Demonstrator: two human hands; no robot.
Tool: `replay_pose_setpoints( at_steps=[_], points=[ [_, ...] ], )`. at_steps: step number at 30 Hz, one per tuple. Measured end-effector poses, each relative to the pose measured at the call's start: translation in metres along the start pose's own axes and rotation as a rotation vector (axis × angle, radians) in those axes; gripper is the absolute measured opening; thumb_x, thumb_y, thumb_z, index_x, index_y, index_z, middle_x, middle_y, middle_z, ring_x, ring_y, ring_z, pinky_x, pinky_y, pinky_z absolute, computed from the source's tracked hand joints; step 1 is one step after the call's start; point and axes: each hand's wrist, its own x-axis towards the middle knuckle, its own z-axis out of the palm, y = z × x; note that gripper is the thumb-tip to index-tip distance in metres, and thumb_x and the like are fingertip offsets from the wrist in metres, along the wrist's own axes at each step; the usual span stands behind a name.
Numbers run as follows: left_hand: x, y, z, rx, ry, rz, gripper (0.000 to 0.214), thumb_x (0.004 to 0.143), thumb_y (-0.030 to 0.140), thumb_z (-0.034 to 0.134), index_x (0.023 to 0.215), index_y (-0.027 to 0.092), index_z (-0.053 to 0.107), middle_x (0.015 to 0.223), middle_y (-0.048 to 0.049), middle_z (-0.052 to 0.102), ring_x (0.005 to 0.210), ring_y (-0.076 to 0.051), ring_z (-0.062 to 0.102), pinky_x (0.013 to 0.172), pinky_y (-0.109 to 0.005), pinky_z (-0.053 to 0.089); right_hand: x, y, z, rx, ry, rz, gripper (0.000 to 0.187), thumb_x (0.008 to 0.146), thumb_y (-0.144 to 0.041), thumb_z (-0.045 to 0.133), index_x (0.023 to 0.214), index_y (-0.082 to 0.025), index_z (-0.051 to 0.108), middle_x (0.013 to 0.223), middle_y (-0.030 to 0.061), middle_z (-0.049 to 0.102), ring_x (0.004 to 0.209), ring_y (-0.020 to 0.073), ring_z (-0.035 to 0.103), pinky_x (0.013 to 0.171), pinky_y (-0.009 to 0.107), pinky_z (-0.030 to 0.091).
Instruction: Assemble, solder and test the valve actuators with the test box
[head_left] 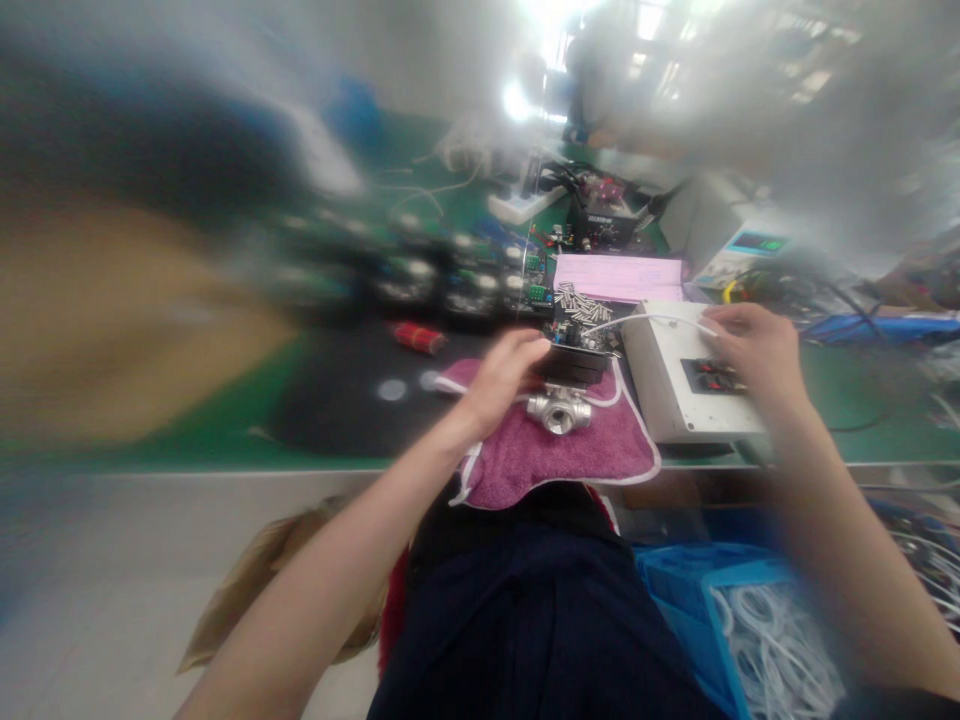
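left hand (pixel 502 385) grips the black valve unit (pixel 571 366) at the tabletop's (pixel 225 450) near edge; right hand (pixel 757 350) rests on white box (pixel 671 400), closure unclear.

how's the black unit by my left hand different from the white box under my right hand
The black unit is smaller and dark; the white box is bigger and pale, with a black panel of red parts. The black unit sits on a silver valve on the pink towel; the white box stands on the green bench. Shared: each has a hand on it, left hand and right hand.
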Motion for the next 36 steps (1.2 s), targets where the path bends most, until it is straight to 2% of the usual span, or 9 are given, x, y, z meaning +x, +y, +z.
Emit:
replay_pose_setpoints(
  at_steps=[4, 10, 36],
  points=[
    [0.0008, -0.0015, -0.002, -0.009, -0.04, -0.024, 0.056, 0.085, 0.055, 0.079, 0.128, 0.021, 0.067, 0.122, -0.0092, 0.073, 0.095, -0.022, 0.072, 0.077, -0.032, 0.057, 0.0006, 0.0003, -0.0002, -0.003, 0.003, -0.001, 0.024, 0.088, -0.038, 0.077, 0.104, -0.021, 0.082, 0.11, 0.0085, 0.083, 0.088, 0.0212, 0.075, 0.093, 0.035, 0.057],
    [0.0017, -0.0026, -0.0034, -0.008, -0.054, -0.027, 0.055, 0.087, 0.055, 0.077, 0.13, 0.022, 0.067, 0.128, -0.009, 0.072, 0.095, -0.021, 0.071, 0.074, -0.03, 0.055, 0.0019, 0.0019, -0.0002, -0.008, 0.012, -0.008, 0.025, 0.087, -0.039, 0.078, 0.103, -0.02, 0.082, 0.109, 0.0089, 0.083, 0.092, 0.0224, 0.075, 0.095, 0.036, 0.057],
    [0.0001, -0.0014, -0.0022, -0.017, -0.052, -0.041, 0.058, 0.085, 0.056, 0.078, 0.13, 0.022, 0.065, 0.12, -0.0085, 0.073, 0.091, -0.02, 0.071, 0.077, -0.031, 0.056, 0.0018, 0.0029, 0.0002, -0.016, -0.006, 0.005, 0.027, 0.088, -0.042, 0.077, 0.106, -0.021, 0.081, 0.115, 0.0094, 0.083, 0.096, 0.0233, 0.074, 0.099, 0.037, 0.056]
  ],
)
